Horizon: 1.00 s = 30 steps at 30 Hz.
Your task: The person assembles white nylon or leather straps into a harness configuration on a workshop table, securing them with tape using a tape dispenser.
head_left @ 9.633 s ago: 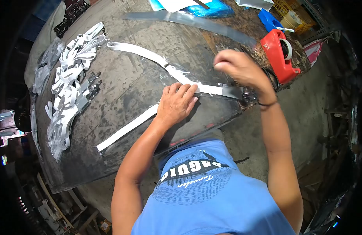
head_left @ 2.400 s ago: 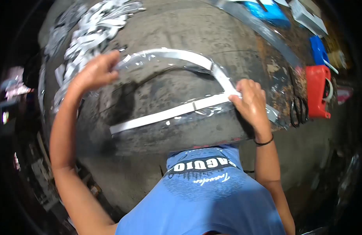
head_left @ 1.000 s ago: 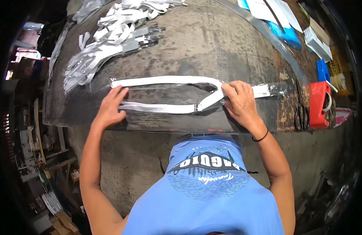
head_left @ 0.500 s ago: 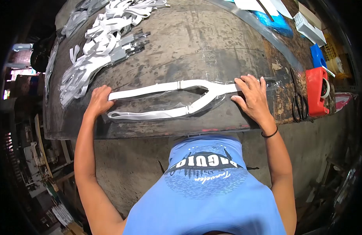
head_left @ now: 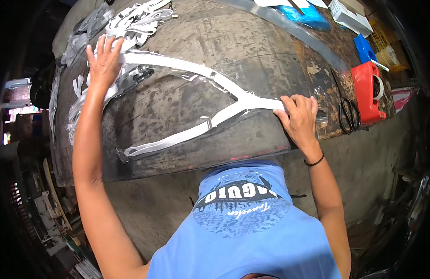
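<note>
A pair of white Y-shaped suspenders point(head_left: 247, 101) in clear plastic lies across the dark worktable, its two long straps spread apart to the left. My right hand point(head_left: 298, 118) grips the single short strap just right of the join, thumb below and fingers curled over. At the far end of the upper strap, my left hand point(head_left: 104, 65) rests with fingers stretched and spread; the strap's tip is hidden beside or under it. The lower strap point(head_left: 173, 139) ends in a folded loop near the table's front edge, touched by neither hand.
Bundled white straps point(head_left: 140, 21) and bagged ones point(head_left: 80, 109) lie at the left. On the right are black scissors point(head_left: 347, 111), a red tape dispenser point(head_left: 364, 93), a blue object point(head_left: 365, 49) and a white box point(head_left: 350, 17). The table's front edge point(head_left: 215, 166) is close to my body.
My left hand has moved up and away from me, and the upper strap has swung with it, widening the gap between the straps. My right hand stays on the short strap.
</note>
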Tool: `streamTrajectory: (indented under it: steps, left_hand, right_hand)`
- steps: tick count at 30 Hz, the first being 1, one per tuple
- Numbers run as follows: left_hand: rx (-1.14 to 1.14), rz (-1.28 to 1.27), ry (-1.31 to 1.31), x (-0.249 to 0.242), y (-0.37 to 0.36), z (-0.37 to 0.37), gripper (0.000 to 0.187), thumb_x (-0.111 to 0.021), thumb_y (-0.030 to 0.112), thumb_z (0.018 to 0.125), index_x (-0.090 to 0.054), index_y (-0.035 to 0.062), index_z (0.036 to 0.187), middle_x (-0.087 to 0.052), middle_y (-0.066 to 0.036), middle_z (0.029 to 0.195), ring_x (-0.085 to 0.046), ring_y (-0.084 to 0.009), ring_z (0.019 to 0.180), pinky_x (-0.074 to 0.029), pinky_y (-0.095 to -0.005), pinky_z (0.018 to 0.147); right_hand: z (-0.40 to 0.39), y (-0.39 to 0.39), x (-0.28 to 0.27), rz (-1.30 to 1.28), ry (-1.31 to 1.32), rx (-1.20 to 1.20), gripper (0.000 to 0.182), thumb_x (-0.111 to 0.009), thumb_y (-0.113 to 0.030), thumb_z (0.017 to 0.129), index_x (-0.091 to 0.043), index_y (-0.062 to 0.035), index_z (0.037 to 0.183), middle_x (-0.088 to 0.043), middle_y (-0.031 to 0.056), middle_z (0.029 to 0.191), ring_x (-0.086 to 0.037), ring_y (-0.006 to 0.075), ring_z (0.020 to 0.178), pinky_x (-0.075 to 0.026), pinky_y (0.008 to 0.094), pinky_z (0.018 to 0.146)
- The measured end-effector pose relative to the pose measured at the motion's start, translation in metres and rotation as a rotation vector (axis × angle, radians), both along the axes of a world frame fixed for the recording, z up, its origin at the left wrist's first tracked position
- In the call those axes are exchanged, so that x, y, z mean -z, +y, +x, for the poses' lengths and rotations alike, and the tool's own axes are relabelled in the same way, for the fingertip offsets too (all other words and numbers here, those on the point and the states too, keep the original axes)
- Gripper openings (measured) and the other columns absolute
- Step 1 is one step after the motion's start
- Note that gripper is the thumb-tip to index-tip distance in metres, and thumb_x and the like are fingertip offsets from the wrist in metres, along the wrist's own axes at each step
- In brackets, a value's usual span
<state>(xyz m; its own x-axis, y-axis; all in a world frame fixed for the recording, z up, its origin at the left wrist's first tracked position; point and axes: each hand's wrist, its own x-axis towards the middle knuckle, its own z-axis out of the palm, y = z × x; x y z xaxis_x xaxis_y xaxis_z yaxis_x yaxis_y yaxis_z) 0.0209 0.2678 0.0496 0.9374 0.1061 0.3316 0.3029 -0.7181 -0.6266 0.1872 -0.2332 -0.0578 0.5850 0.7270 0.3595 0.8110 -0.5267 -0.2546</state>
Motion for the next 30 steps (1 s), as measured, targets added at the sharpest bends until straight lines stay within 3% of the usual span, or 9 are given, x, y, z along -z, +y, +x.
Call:
streamTrajectory:
  steps: [1,2,4,5,10,16,19,22,30]
  left_hand:
    - [-0.087,-0.081,0.045,0.005,-0.019,0.007,0.087,-0.08,0.019,0.071,-0.037,0.0269,0.146,-0.038,-0.003,0.148,-0.029,-0.0301,0.142,-0.026,-0.0653,0.105]
    - [-0.018,-0.219,-0.027,0.013,-0.042,0.017,0.087,-0.08,0.017,0.071,-0.038,0.0242,0.147,-0.038,-0.008,0.148,-0.031,-0.0334,0.14,-0.029,-0.0638,0.104]
    - [0.304,-0.559,-0.149,0.026,-0.101,0.031,0.076,-0.08,0.019,0.073,-0.045,0.0174,0.141,-0.041,-0.019,0.144,-0.043,-0.0408,0.13,-0.038,-0.0509,0.105]
    - [0.347,-0.759,-0.156,0.029,-0.147,0.034,0.062,-0.078,0.016,0.078,-0.053,0.0102,0.135,-0.046,-0.024,0.139,-0.045,-0.0414,0.129,-0.038,-0.0454,0.107]
    - [0.533,-1.082,-0.16,0.092,-0.266,0.046,0.039,-0.073,0.012,0.08,-0.063,0.0083,0.117,-0.054,-0.021,0.128,-0.051,-0.04,0.122,-0.043,-0.0461,0.101]
    - [0.583,-1.061,-0.151,0.11,-0.29,0.071,0.028,-0.073,0.014,0.078,-0.064,0.0097,0.104,-0.061,-0.011,0.116,-0.054,-0.0324,0.115,-0.044,-0.0446,0.091]
    - [0.57,-1.069,-0.16,0.109,-0.293,0.078,0.026,-0.073,0.013,0.077,-0.064,0.0099,0.101,-0.062,-0.008,0.113,-0.056,-0.0285,0.11,-0.044,-0.0428,0.088]
    - [0.563,-1.022,-0.063,0.121,-0.294,0.081,0.028,-0.073,0.013,0.076,-0.064,0.0105,0.103,-0.062,-0.007,0.111,-0.057,-0.0267,0.104,-0.043,-0.0411,0.084]
    - [0.595,-1.058,-0.185,0.124,-0.298,0.083,0.03,-0.075,0.018,0.077,-0.063,0.0127,0.104,-0.062,-0.005,0.106,-0.057,-0.0252,0.099,-0.042,-0.04,0.08]
  right_hand:
    - [0.003,-0.002,-0.001,-0.004,-0.005,0.014,0.038,-0.075,-0.028,0.079,-0.063,-0.0103,0.11,-0.056,0.0063,0.099,-0.051,0.0278,0.099,-0.031,0.0558,0.103]
    - [0.006,-0.004,-0.002,-0.009,-0.011,0.028,0.037,-0.075,-0.028,0.08,-0.063,-0.0099,0.11,-0.056,0.0063,0.098,-0.051,0.0277,0.098,-0.031,0.0554,0.103]
    - [0.009,-0.009,-0.003,-0.01,-0.018,0.037,0.037,-0.075,-0.028,0.079,-0.063,-0.0095,0.109,-0.055,0.0064,0.098,-0.051,0.0274,0.098,-0.031,0.0545,0.103]
    - [0.011,-0.01,-0.003,-0.01,-0.014,0.032,0.037,-0.075,-0.028,0.079,-0.063,-0.0095,0.109,-0.056,0.0064,0.097,-0.051,0.0273,0.098,-0.031,0.0543,0.103]
    - [0.014,-0.02,-0.004,-0.028,-0.005,0.025,0.037,-0.075,-0.027,0.079,-0.063,-0.0096,0.109,-0.056,0.006,0.097,-0.051,0.0268,0.098,-0.031,0.0544,0.103]
    - [0.015,-0.033,-0.013,0.015,-0.076,0.08,0.035,-0.076,-0.022,0.079,-0.064,-0.0097,0.11,-0.058,0.0057,0.102,-0.053,0.027,0.098,-0.036,0.0512,0.099]
    - [0.008,-0.025,-0.016,0.171,0.075,-0.005,0.028,-0.073,-0.01,0.078,-0.067,-0.0084,0.105,-0.062,0.0065,0.099,-0.055,0.0275,0.095,-0.042,0.0396,0.081]
    - [0.002,-0.011,-0.008,0.172,0.102,-0.072,0.027,-0.072,-0.009,0.078,-0.067,-0.008,0.105,-0.062,0.0064,0.098,-0.055,0.0272,0.095,-0.042,0.0393,0.078]
    - [-0.001,0.005,0.0,0.152,0.141,-0.104,0.026,-0.071,-0.011,0.079,-0.065,-0.0089,0.105,-0.06,0.0057,0.095,-0.054,0.0272,0.092,-0.042,0.0399,0.077]
